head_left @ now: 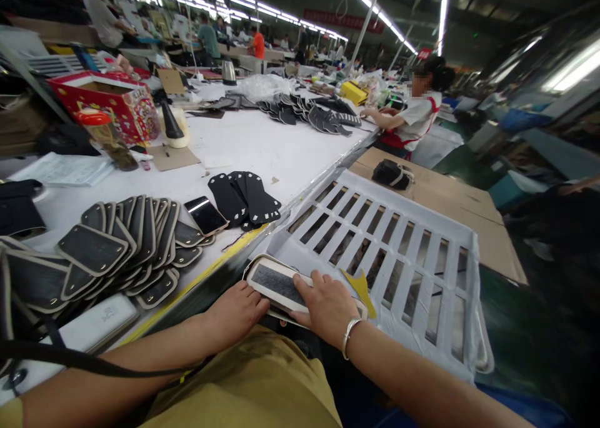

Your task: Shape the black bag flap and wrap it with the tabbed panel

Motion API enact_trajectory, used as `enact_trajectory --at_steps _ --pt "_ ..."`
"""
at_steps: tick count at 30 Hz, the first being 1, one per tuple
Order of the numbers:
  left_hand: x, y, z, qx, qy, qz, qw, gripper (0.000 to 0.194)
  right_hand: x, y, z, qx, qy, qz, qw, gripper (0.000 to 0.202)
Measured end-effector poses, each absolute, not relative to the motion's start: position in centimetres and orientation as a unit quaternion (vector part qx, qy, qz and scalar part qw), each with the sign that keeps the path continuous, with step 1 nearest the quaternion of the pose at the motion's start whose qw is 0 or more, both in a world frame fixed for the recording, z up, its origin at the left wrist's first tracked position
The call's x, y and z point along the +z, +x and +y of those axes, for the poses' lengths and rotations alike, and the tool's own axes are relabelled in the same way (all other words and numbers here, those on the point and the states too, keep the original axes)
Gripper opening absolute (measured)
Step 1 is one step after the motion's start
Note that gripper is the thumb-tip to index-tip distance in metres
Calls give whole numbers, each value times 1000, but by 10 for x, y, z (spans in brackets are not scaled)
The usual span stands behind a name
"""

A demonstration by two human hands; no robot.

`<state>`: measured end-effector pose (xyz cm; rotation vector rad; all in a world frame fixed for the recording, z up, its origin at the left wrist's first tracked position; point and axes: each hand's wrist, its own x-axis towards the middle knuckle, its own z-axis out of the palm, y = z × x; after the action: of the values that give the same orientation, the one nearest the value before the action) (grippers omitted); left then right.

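Observation:
A long piece with a pale border and a dark grey centre (276, 282) lies across the near edge of a white slatted tray, close to my body. My left hand (237, 312) grips its left end, with the fingers curled at the near edge. On its right part rests my right hand (325, 303), thumb below and fingers over the top, closed around the piece. A yellow pronged piece (360, 290) sits on the tray just beyond my right hand. The underside of the held piece is hidden.
The white tray (344, 262) extends to the right. On the white table (234, 142) are a fanned pile of dark pale-edged pieces (94, 250), a phone (205, 215), black pieces (255, 197), a bottle (110, 140) and a red box (145, 112). Another person (415, 119) works beyond.

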<state>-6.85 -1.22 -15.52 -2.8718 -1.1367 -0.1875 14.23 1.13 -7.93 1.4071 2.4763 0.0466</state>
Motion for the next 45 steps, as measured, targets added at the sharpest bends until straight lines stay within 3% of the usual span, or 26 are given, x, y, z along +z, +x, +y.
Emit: enact_trajectory --at_steps 6,16,23,30,33,38,45 --pt "-155 -72 -18 -38 -939 -342 18 6 -76 153 9 -33 504 858 96 64" --pt "-152 -69 -11 -47 -935 -352 -11 9 -75 159 19 -119 513 845 87 67" --pt "-150 -65 -4 -36 -929 -367 -33 29 -70 162 14 -140 475 863 103 72" --pt "-154 -71 -24 -61 -927 -370 -16 6 -71 159 12 -126 486 857 114 73" --pt "-156 -65 -25 -71 -912 -404 -5 6 -70 159 18 -144 484 856 109 72" --pt "-156 -55 -15 -48 -901 -430 20 25 -70 159 24 -144 474 861 118 72" --pt "-144 -77 -6 -18 -943 -328 47 6 -72 167 28 -90 440 881 151 72"
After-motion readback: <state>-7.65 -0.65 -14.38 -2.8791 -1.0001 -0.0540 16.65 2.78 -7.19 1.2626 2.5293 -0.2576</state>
